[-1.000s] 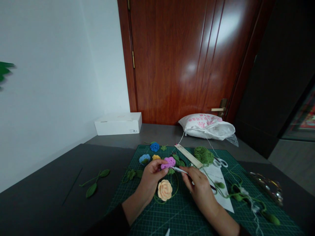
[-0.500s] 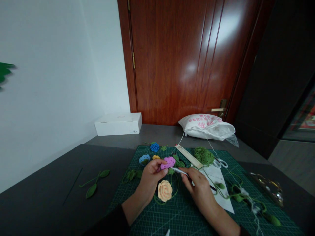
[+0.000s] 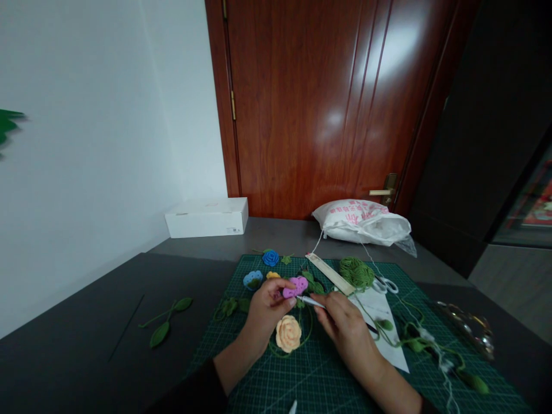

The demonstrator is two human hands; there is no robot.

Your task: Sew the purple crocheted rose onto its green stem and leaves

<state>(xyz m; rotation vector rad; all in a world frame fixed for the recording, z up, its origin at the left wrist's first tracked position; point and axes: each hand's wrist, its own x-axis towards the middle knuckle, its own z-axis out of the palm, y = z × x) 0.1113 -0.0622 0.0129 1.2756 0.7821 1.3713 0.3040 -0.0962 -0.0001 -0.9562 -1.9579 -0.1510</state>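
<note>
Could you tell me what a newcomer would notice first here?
A glossy reddish-brown wooden door fills the background. Below it, on a green cutting mat, the left hand pinches a pink crocheted flower, the right hand holds a white crochet hook to it, and a peach crocheted rose lies beneath.

We've got a glossy wooden door [image 3: 302,109] top center, plain white wall [image 3: 86,161] upper left, brass handle [image 3: 382,192] too.
</note>
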